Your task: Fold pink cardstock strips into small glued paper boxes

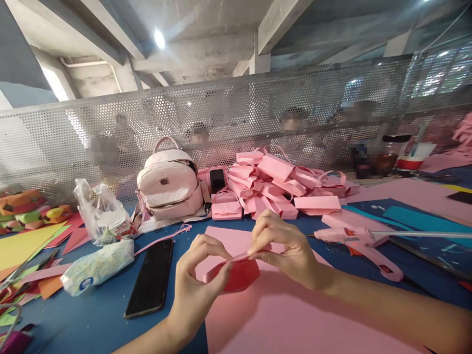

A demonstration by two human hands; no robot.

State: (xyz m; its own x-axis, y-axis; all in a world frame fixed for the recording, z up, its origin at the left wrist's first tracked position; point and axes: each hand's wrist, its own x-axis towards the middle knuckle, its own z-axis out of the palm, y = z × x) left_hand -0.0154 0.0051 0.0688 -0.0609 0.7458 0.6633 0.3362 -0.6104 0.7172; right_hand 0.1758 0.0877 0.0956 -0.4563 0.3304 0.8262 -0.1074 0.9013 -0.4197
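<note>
Left hand (201,287) and right hand (285,250) pinch a small pink-edged, red-faced folded paper piece (241,279)

Working from a distance, I have both bare hands near the middle of my head view. On the left I see thumb and index finger closed on the piece's edge; on the right, thumb and fingertips pinch the same upper edge, the other fingers curled in. The two grips sit just beside each other, and the piece hangs between and below them, over a large flat pink paper sheet (254,322). I cannot tell whether its underside touches that sheet.

The sheet lies on a dark blue tabletop (81,327). Past the right hand I see a pink plastic glue gun (363,241), a long translucent rod (416,234) running from its back. Left of the left hand lies a black rectangular smartphone (151,278), and beyond it a soft, pale printed packet (101,268). Behind the hands I find a heap of folded pink paper boxes (275,169), with a pale pink backpack (169,187) standing to its left. A grey perforated metal panel (228,108) rises behind them.
</note>
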